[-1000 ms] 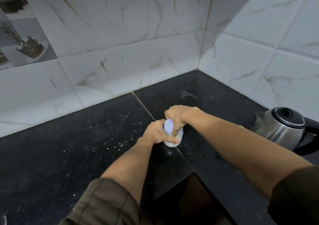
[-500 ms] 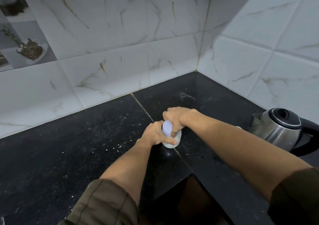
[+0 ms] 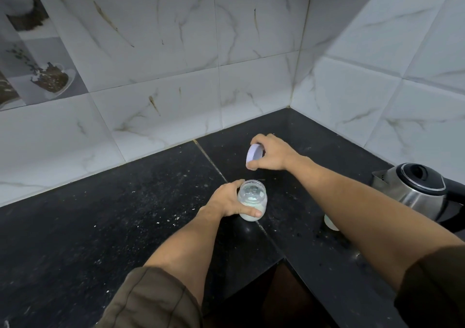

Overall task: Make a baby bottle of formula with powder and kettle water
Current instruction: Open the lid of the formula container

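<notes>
my left hand (image 3: 227, 200) wraps round the side of the powder jar (image 3: 252, 203), thumb across its front, jar upright on the black counter (image 3: 125, 214) w/ its mouth open & white powder in the bottom. my right hand (image 3: 270, 152) pinches the white lid (image 3: 254, 153) by its rim, held tilted in the air behind the jar, well apart from it. steel kettle (image 3: 415, 189) sits far right. small white object (image 3: 330, 223) mostly hidden under my right forearm, can't tell what.

White marbled tile walls (image 3: 161, 50) meet black countertop (image 3: 100, 227).
</notes>
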### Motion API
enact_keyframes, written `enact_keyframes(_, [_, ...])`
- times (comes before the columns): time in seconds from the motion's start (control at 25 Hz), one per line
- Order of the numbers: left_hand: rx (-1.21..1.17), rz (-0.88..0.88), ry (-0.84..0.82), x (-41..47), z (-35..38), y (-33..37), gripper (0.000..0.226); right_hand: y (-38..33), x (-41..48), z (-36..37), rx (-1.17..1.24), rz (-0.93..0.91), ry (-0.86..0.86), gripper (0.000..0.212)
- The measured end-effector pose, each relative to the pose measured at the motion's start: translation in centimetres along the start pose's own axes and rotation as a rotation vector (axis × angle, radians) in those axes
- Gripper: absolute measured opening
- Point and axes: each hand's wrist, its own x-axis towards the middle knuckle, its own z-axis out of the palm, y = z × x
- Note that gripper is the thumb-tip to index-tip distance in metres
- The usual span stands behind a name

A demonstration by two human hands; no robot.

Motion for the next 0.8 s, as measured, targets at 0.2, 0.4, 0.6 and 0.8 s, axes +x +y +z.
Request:
enact_keyframes(0.2, [0.090, -0.061, 0.031, 0.1, -1.5, -0.5, 0.155, 2.6, 1.0, 2.0, -0.006, 0.220, -0.057, 0.054])
enact_keyframes(0.4, [0.169, -0.041, -0.008, 1.1, -1.7, -1.4, 0.161, 4.2, 1.9, 4.4, -0.122, 0.253, -0.183, 0.046])
enact_keyframes(0.6, [0.225, -0.023, -0.067, 2.1, -1.7, -1.5, 0.156, 5.6, 2.9, 5.7, -0.203, 0.249, -0.253, 0.043])
enact_keyframes(0.8, [0.259, -0.001, -0.090, 2.8, -2.3, -1.4, 0.152, 5.7, 3.2, 6.1, -0.273, 0.221, -0.298, 0.041])
